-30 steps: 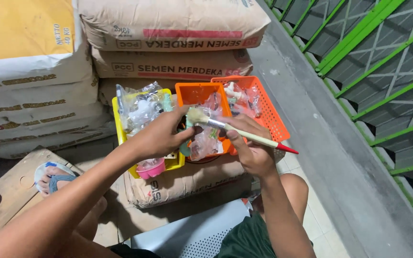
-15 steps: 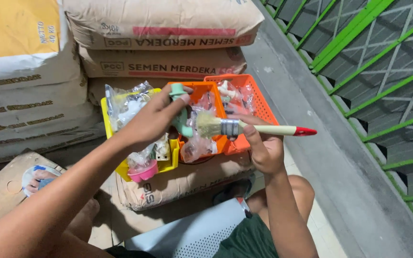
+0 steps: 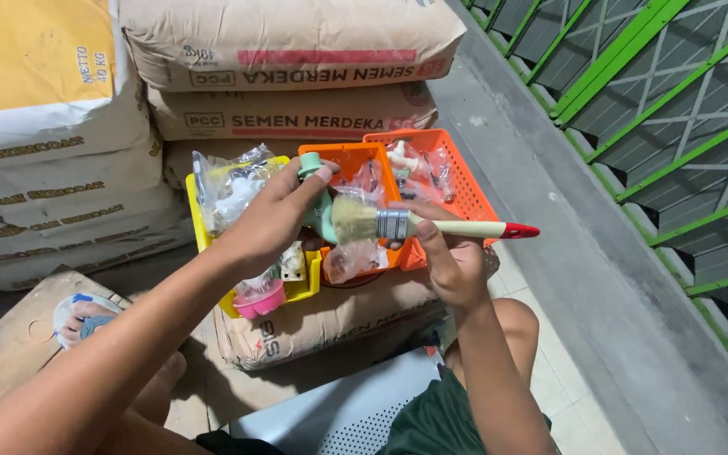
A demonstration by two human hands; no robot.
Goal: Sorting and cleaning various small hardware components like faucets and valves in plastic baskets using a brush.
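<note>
My left hand (image 3: 270, 221) grips a small mint-green plastic tap (image 3: 317, 195) and holds it up over the baskets. My right hand (image 3: 451, 263) holds a paintbrush (image 3: 419, 226) with a pale wooden handle, a red tip and a metal ferrule. Its bristles rest against the green tap. Below the hands stand a yellow basket (image 3: 196, 205), a small orange basket (image 3: 355, 157) and a larger orange basket (image 3: 465, 183), all holding small fittings in clear plastic bags.
The baskets sit on a brown cement sack (image 3: 330, 316). More sacks (image 3: 288, 50) are stacked behind and at the left. A grey concrete ledge (image 3: 583, 253) and green metal railing (image 3: 667, 101) run along the right. A sandalled foot (image 3: 82, 318) rests on a board at lower left.
My left hand lifted the green tap out of the baskets. My right hand swung the brush level and brought its bristles onto the tap.
</note>
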